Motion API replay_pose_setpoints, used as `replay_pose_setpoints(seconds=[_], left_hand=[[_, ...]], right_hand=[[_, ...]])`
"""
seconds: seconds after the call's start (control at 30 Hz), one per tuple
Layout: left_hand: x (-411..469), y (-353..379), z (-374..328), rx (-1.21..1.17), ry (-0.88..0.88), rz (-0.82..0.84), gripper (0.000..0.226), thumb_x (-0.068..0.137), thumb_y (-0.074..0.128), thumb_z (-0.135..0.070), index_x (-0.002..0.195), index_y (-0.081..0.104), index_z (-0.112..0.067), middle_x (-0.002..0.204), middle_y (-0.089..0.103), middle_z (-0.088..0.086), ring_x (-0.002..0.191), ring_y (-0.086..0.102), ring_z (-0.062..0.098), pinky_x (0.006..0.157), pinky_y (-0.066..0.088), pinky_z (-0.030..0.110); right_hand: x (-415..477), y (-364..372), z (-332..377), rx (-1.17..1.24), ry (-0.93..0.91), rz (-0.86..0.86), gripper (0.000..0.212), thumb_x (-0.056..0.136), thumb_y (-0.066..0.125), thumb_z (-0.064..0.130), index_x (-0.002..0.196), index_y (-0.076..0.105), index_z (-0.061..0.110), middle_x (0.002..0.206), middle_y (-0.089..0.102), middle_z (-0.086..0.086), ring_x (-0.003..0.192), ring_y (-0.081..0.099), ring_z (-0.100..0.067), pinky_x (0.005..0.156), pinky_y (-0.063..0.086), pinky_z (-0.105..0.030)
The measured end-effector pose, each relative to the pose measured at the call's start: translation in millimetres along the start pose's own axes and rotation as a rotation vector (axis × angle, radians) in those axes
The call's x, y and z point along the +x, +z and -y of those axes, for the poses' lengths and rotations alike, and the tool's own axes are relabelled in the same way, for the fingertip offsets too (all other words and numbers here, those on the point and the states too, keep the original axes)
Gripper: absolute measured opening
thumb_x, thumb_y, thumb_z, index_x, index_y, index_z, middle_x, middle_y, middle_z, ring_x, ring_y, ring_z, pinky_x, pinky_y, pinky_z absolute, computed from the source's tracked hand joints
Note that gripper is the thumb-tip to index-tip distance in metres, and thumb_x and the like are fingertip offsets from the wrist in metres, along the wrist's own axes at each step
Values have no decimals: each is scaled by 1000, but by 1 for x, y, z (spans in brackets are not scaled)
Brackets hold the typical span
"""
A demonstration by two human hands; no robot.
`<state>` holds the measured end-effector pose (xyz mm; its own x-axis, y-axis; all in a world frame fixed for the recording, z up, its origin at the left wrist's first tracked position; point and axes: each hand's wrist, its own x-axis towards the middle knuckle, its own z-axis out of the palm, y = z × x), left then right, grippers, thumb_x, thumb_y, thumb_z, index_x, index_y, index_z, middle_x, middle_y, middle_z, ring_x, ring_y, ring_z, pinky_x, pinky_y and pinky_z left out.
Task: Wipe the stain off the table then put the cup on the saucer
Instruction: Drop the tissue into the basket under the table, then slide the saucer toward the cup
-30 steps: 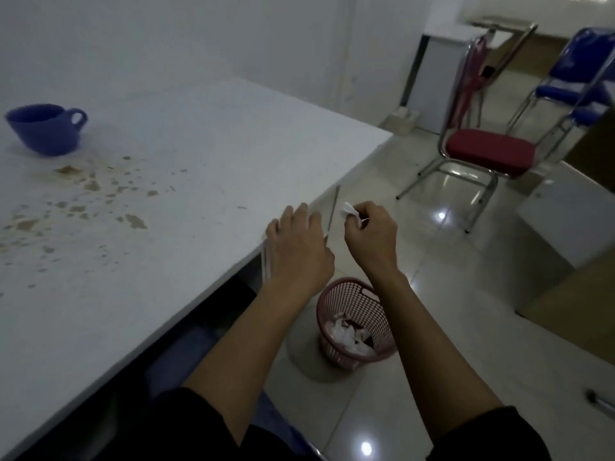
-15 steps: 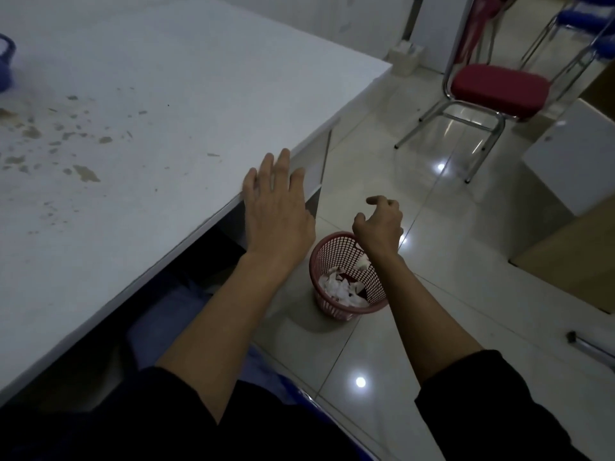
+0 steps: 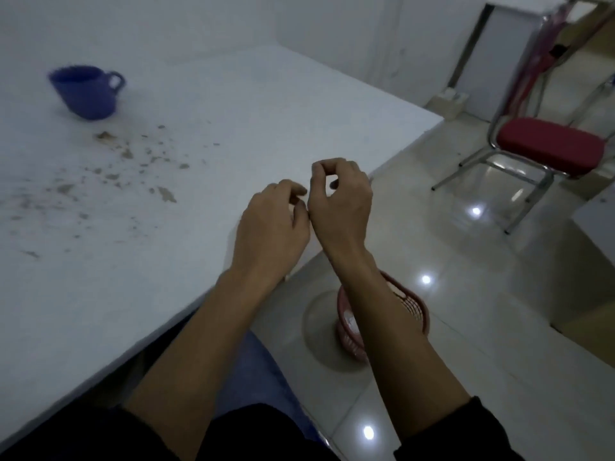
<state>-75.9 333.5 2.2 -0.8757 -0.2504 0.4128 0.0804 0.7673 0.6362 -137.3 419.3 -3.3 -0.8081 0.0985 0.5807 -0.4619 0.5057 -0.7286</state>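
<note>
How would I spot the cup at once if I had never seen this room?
Start with the big white table that fills the left of the view, and look to its far left part. The small blue cup stands there just beyond the brown stain spatter. It is the only blue, handled thing on the tabletop.

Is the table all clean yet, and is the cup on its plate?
Not yet. Brown stains still speckle the table. The blue cup sits on the bare tabletop; no saucer is in view. Both hands, left and right, look empty. Wiping and moving the cup remain.
</note>
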Motion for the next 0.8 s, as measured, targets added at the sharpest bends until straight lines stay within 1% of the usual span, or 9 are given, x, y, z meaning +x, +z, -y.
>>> replay_pose_setpoints(seconds=[0.1,0.2,0.27,0.37,0.43,0.57,0.67,0.73,0.8], left_hand=[[3,-46,33,36,-85,-83,18,91,50,-25,102,64,-22,98,68,-6,80,60,9,75,52,30],[-6,-96,72,127,-211,-172,17,90,51,-26,99,65,-25,94,69,-9,75,60,8,71,50,27],[-16,-129,97,180,-300,-237,15,90,52,-27,97,65,-27,92,69,-11,73,60,8,69,51,28],[-36,-175,130,261,-425,-314,13,89,54,-25,96,66,-28,91,68,-12,70,59,7,69,47,23],[-48,-199,146,290,-494,-354,14,90,54,-25,97,66,-27,92,69,-10,70,60,7,71,47,22],[-66,-232,168,281,-597,-456,16,90,55,-25,98,68,-23,93,71,-8,68,62,6,72,49,22],[-74,-245,180,257,-654,-498,14,90,57,-23,97,68,-19,90,72,-3,71,63,8,74,50,22],[-78,-251,188,223,-666,-529,12,89,57,-20,92,69,-17,87,72,-2,73,62,7,74,52,22],[-79,-256,197,201,-694,-554,12,89,58,-19,95,68,-17,88,72,-1,71,61,6,71,49,18]], right_hand=[[3,36,45,94,-79,115,10,90,57,26,86,64,20,88,65,6,84,55,-14,77,47,-44],[-2,79,90,190,-171,257,9,90,58,27,86,65,21,88,66,7,83,55,-13,75,48,-44],[-9,108,118,245,-230,358,9,90,59,26,86,65,21,89,66,7,83,56,-14,76,49,-44],[-27,150,160,306,-318,513,10,89,59,26,84,65,20,87,67,6,84,58,-15,76,49,-44],[-43,174,186,324,-383,606,11,89,59,27,83,65,21,86,66,6,83,57,-14,75,50,-42],[-77,211,221,278,-483,838,13,88,58,28,88,67,19,90,68,2,82,59,-14,78,51,-37],[-101,231,233,170,-535,975,17,90,55,25,93,68,15,97,69,-4,88,60,-18,83,49,-37],[-112,238,234,107,-592,1007,18,90,52,22,98,68,15,102,69,-4,94,60,-20,89,47,-40],[-118,240,229,68,-663,993,20,89,52,20,103,66,16,109,68,-3,101,58,-20,94,42,-37]])
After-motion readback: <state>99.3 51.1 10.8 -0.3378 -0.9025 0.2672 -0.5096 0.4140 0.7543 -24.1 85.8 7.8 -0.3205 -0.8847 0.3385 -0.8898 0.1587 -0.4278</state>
